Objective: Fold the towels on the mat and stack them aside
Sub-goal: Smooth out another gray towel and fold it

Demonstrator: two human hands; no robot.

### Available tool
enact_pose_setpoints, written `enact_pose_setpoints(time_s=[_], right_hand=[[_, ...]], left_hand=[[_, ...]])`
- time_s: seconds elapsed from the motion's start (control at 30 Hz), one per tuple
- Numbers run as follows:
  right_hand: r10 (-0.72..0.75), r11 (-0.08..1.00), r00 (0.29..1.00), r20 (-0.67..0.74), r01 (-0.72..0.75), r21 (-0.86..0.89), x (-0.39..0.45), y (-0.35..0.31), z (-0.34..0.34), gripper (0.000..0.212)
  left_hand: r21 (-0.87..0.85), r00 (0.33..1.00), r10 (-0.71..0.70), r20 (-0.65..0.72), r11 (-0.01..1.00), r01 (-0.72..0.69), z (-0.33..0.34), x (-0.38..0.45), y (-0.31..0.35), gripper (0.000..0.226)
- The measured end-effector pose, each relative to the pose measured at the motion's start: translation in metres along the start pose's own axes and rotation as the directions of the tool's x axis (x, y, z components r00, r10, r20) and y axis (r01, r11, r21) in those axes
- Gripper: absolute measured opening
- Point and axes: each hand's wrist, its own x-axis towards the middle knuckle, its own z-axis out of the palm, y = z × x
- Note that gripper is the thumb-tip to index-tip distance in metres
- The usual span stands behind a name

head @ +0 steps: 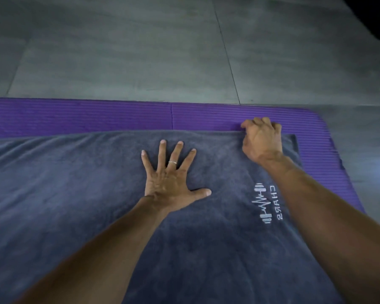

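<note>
- The towel point(97, 205) lay spread over the mat point(75, 117), its long axis running 9 to 3 o'clock.
- The left hand point(171, 181) pressed flat on it, fingers splayed.
- The right hand point(261, 139), at 2 o'clock from the left, gripped the far edge near the corner, so it seemed the nearer one for folding.

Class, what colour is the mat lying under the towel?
Purple, with fine ribbing; the mat shows best in the head view.
</note>
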Motion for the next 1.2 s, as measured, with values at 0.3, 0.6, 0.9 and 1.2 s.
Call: enact_pose_setpoints(time_s=[0.3,0.6,0.9,1.2], right_hand=[[-0.299,0.936,0.954,0.032,0.286,0.203,-0.05,-0.001,0.042,0.067],[-0.053,0.987,0.987,0.153,0.028,0.159,-0.063,0.042,0.044,0.071],[-0.152,0.919,0.984,-0.097,0.177,0.353,-0.155,0.0,0.015,0.06],[0.253,0.934,0.951,0.178,-0.288,0.211,-0.334,0.058,0.071,0.07]], left_hand=[[0.002,1.0,-0.022,0.001,1.0,0.022,-0.001,0.001,0.0,0.115],[-0.073,0.996,-0.078,0.05,0.994,0.081,-0.009,0.003,0.012,0.119],[0.034,0.986,0.056,-0.159,0.998,-0.051,-0.004,-0.044,0.038,0.087],[0.015,0.945,0.297,-0.138,0.955,-0.298,0.06,-0.193,0.004,0.068]])
